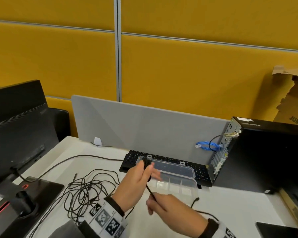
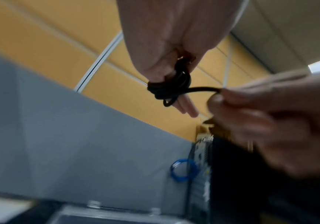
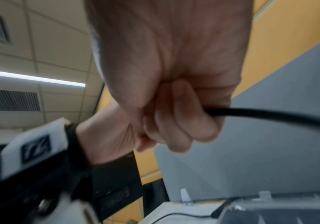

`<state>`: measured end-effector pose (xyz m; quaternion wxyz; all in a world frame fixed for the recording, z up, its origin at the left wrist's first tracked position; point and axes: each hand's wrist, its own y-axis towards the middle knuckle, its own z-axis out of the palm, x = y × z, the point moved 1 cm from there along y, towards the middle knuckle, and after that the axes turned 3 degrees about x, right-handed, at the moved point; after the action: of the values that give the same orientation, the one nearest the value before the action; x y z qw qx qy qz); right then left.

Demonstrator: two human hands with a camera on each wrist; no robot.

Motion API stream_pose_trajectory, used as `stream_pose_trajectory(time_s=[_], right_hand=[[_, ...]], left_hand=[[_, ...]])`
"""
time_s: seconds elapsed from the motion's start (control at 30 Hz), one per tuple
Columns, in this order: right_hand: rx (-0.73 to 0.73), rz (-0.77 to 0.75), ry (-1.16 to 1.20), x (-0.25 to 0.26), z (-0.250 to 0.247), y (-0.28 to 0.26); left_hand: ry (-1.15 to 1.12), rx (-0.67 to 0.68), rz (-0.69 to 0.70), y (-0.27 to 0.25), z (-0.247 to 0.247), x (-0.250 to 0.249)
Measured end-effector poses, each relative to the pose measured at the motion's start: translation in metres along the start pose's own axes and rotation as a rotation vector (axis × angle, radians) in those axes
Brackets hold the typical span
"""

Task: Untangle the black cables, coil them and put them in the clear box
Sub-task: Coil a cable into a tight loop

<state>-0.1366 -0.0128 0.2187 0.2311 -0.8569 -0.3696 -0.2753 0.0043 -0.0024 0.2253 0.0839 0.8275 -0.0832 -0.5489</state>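
Observation:
My left hand [image 1: 145, 170] is raised over the clear box [image 1: 187, 190] and grips a small coil of black cable [image 1: 147, 163]; the left wrist view shows the coil [image 2: 171, 87] wound at my fingers. A taut strand [image 1: 149, 188] runs down from the coil to my right hand [image 1: 153, 200], which pinches it with curled fingers [image 3: 182, 121]. The cable's tail [image 1: 195, 200] trails on the desk behind that hand. A loose tangle of black cables [image 1: 86, 191] lies on the white desk to the left. The box stands open, its lid [image 1: 175, 168] leaning back on a keyboard.
A black keyboard [image 1: 201, 172] lies behind the box, below a grey divider [image 1: 144, 127]. A black computer tower [image 1: 265, 155] with a blue cable [image 1: 208, 146] stands at right. A monitor [image 1: 19, 127] and its stand [image 1: 41, 188] fill the left side.

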Motion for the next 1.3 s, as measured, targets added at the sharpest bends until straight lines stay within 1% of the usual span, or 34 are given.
stream_pose_trajectory(time_s=[0.07,0.1,0.13,0.17,0.23,0.27,0.3,0.33,0.4,0.47,0.5,0.57,0.63,0.67,0.7,0.77,0.83,0.87,0.97,1.0,1.03,1.07,1.1,1.13,1.17,1.2,1.23,1.27,1.3], right_hand=[[-0.093,0.023,-0.202,-0.008,-0.013,-0.006],[-0.170,0.020,-0.275,-0.011,-0.021,-0.009],[-0.243,0.006,-0.330,-0.014,-0.029,-0.011],[-0.308,-0.016,-0.351,-0.016,-0.035,-0.012],[-0.432,-0.061,-0.350,-0.024,-0.046,-0.012],[-0.484,-0.063,-0.348,-0.030,-0.050,-0.011],[-0.512,-0.044,-0.339,-0.038,-0.053,-0.010],[-0.502,-0.008,-0.313,-0.049,-0.055,-0.009],[-0.468,0.075,-0.219,-0.073,-0.057,-0.008],[-0.486,0.173,-0.114,-0.103,-0.059,-0.010],[-0.498,0.222,-0.091,-0.114,-0.061,-0.013],[-0.493,0.330,-0.107,-0.133,-0.062,-0.020],[-0.413,0.501,-0.266,-0.146,-0.059,-0.028],[-0.360,0.583,-0.372,-0.150,-0.057,-0.032],[-0.325,0.642,-0.458,-0.151,-0.055,-0.037],[-0.284,0.696,-0.524,-0.150,-0.052,-0.038],[-0.307,0.624,-0.535,-0.136,-0.052,-0.031],[-0.325,0.552,-0.509,-0.125,-0.050,-0.025],[-0.385,0.245,-0.130,-0.070,-0.040,-0.005],[-0.387,0.174,-0.084,-0.049,-0.035,0.002],[-0.387,0.119,-0.109,-0.032,-0.029,0.010],[-0.405,0.055,-0.135,-0.022,-0.023,0.016],[-0.458,-0.012,-0.140,-0.012,-0.019,0.021],[-0.517,-0.046,-0.111,-0.005,-0.015,0.025],[-0.534,-0.063,-0.070,0.001,-0.013,0.028],[-0.495,-0.063,-0.026,0.008,-0.010,0.029],[-0.403,-0.068,0.001,0.014,-0.006,0.029],[-0.290,-0.084,0.023,0.019,-0.002,0.028],[-0.190,-0.098,0.043,0.024,-0.001,0.025]], left_hand=[[0.277,0.125,-0.033,-0.005,-0.003,0.015],[0.348,0.211,-0.075,-0.007,-0.004,0.021],[0.360,0.300,-0.133,-0.010,-0.004,0.024],[0.304,0.391,-0.185,-0.012,-0.004,0.024],[0.036,0.558,-0.236,-0.015,-0.005,0.017],[-0.114,0.593,-0.236,-0.016,-0.007,0.011],[-0.238,0.573,-0.230,-0.015,-0.012,0.007],[-0.337,0.504,-0.222,-0.014,-0.020,0.003],[-0.503,0.287,-0.229,-0.008,-0.041,-0.002],[-0.680,0.046,-0.226,-0.001,-0.065,0.002],[-0.763,-0.066,-0.225,0.001,-0.077,0.005],[-0.911,-0.242,-0.197,0.004,-0.099,0.015],[-1.044,-0.363,-0.169,0.005,-0.113,0.022],[-1.069,-0.403,-0.165,0.005,-0.117,0.023],[-1.069,-0.423,-0.165,0.005,-0.118,0.023],[-1.044,-0.429,-0.169,0.006,-0.115,0.019],[-1.001,-0.405,-0.175,0.008,-0.108,0.013],[-0.955,-0.381,-0.177,0.009,-0.103,0.009],[-0.768,-0.292,-0.199,0.010,-0.080,-0.008],[-0.728,-0.262,-0.208,0.009,-0.070,-0.013],[-0.708,-0.236,-0.217,0.008,-0.061,-0.017],[-0.712,-0.212,-0.217,0.006,-0.053,-0.021],[-0.740,-0.191,-0.206,0.005,-0.045,-0.025],[-0.807,-0.176,-0.192,0.005,-0.040,-0.028],[-0.899,-0.174,-0.172,0.004,-0.037,-0.030],[-0.975,-0.171,-0.147,0.006,-0.035,-0.030],[-0.996,-0.154,-0.113,0.007,-0.035,-0.028],[-0.922,-0.135,-0.087,0.009,-0.036,-0.023],[-0.745,-0.116,-0.056,0.011,-0.038,-0.019]])
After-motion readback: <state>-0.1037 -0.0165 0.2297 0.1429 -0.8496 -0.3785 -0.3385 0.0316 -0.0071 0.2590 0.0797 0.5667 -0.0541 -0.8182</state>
